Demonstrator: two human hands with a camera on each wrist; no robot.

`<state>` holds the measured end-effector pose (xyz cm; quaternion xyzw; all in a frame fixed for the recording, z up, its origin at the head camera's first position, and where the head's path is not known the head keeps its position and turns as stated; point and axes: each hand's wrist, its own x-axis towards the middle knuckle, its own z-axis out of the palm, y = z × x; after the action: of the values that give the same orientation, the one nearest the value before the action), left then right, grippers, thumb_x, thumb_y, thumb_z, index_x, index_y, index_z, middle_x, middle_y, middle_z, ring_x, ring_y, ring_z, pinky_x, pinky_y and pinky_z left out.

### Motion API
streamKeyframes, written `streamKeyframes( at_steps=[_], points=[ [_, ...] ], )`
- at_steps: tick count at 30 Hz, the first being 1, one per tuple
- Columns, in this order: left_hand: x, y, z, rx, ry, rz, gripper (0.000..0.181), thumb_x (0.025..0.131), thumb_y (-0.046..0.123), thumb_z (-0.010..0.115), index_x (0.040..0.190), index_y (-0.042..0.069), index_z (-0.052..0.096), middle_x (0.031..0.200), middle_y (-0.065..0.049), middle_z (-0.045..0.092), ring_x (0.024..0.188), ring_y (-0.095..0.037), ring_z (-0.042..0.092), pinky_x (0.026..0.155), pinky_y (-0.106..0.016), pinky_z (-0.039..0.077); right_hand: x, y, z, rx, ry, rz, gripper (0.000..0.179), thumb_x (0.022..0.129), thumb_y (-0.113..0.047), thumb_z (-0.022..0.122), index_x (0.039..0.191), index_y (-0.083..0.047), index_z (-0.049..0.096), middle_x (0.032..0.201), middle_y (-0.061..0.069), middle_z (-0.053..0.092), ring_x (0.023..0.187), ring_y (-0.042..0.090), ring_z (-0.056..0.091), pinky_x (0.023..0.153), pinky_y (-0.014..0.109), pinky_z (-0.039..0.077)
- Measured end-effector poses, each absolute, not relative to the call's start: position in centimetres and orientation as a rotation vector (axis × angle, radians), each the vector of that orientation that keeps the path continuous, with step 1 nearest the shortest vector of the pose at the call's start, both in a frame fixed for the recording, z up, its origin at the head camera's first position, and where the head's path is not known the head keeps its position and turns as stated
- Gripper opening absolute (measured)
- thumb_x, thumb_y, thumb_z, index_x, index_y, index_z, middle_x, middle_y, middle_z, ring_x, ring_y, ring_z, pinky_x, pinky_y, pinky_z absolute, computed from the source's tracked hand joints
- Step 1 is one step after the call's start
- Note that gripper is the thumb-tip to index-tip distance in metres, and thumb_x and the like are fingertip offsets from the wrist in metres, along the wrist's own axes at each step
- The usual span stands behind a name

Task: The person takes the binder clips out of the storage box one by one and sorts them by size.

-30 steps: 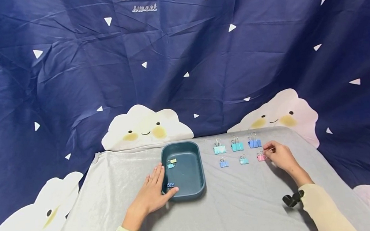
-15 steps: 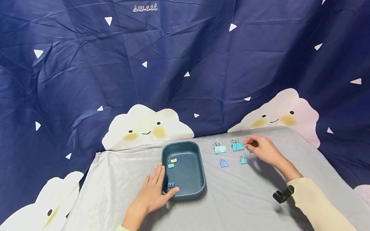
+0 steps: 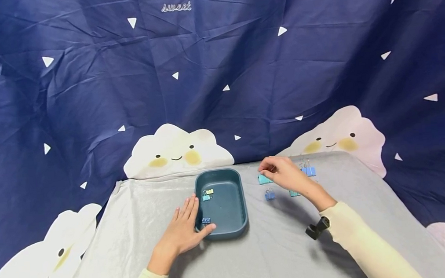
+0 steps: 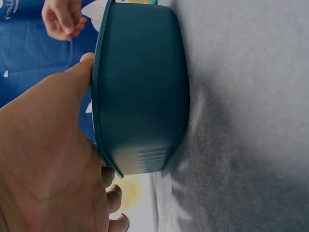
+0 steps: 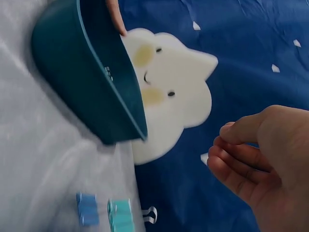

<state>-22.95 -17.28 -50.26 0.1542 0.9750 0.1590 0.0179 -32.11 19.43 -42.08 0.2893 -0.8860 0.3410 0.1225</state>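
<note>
A dark teal plastic box (image 3: 244,207) stands on the table, holding a light-blue binder clip (image 3: 206,198), a yellow one (image 3: 210,191) and dark blue clip bodies (image 3: 206,220). My left hand (image 3: 180,231) rests over its left rim, fingers extended and spread, thumb across the near edge. Raised over the clips right of the box, my right hand (image 3: 288,175) has loosely curled fingers, thumb near the index tip; nothing shows between them in the right wrist view. It overlaps a turquoise clip (image 3: 265,179). A small blue clip (image 3: 270,195) and a small teal clip (image 3: 294,193) lie nearer.
A large blue binder clip (image 3: 308,171) lies at the right end of the back row. Other clips there are hidden by the right hand and wrist. Grey cloth (image 3: 272,258) covers the table, and a dark blue curtain (image 3: 216,69) hangs behind its far edge.
My right hand has moved left from beside the pink clip, passing over the back row toward the box. My left hand stays on the box.
</note>
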Motion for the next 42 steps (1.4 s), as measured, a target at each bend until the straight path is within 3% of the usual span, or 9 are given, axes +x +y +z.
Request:
streamKeyframes(
  at_steps=[8, 19, 33, 42],
  points=[
    [-22.8, -17.4, -50.2, 0.472, 3.043, 0.458, 0.109, 0.099, 0.079, 0.046, 0.171, 0.003, 0.017, 0.180, -0.013, 0.012, 0.167, -0.033, 0.013, 0.135, -0.058, 0.019, -32.0, 15.5, -41.1, 1.018, -2.568, 0.996, 0.005, 0.096, -0.004, 0.077, 0.099, -0.008, 0.078, 0.090, -0.001, 0.076, 0.082, 0.010, 0.070, 0.076, 0.029, 0.062],
    [-22.8, -17.3, -50.2, 0.456, 3.036, 0.487, 0.109, 0.099, 0.080, 0.046, 0.171, 0.004, 0.016, 0.180, -0.011, 0.010, 0.168, -0.032, 0.012, 0.136, -0.056, 0.017, -32.5, 11.0, -41.4, 1.215, -2.653, 0.879, 0.008, 0.100, -0.009, 0.074, 0.100, -0.016, 0.078, 0.094, -0.005, 0.076, 0.085, 0.006, 0.068, 0.079, 0.026, 0.060],
    [-22.6, -17.5, -50.3, 0.462, 3.025, 0.507, 0.107, 0.100, 0.077, 0.048, 0.170, 0.002, 0.016, 0.180, -0.013, 0.012, 0.168, -0.033, 0.013, 0.135, -0.058, 0.017, -32.4, 6.0, -43.5, 1.475, -2.694, 0.687, 0.011, 0.102, -0.009, 0.071, 0.102, -0.016, 0.079, 0.096, -0.005, 0.075, 0.080, 0.004, 0.062, 0.076, 0.021, 0.055],
    [-22.8, -17.6, -50.6, 0.479, 3.021, 0.508, 0.107, 0.100, 0.078, 0.046, 0.171, 0.003, 0.016, 0.180, -0.012, 0.011, 0.168, -0.032, 0.013, 0.135, -0.059, 0.018, -31.6, 2.8, -45.4, 1.711, -2.736, 0.412, 0.018, 0.098, -0.004, 0.073, 0.114, -0.010, 0.079, 0.115, 0.001, 0.076, 0.098, 0.010, 0.073, 0.090, 0.023, 0.060]
  ],
)
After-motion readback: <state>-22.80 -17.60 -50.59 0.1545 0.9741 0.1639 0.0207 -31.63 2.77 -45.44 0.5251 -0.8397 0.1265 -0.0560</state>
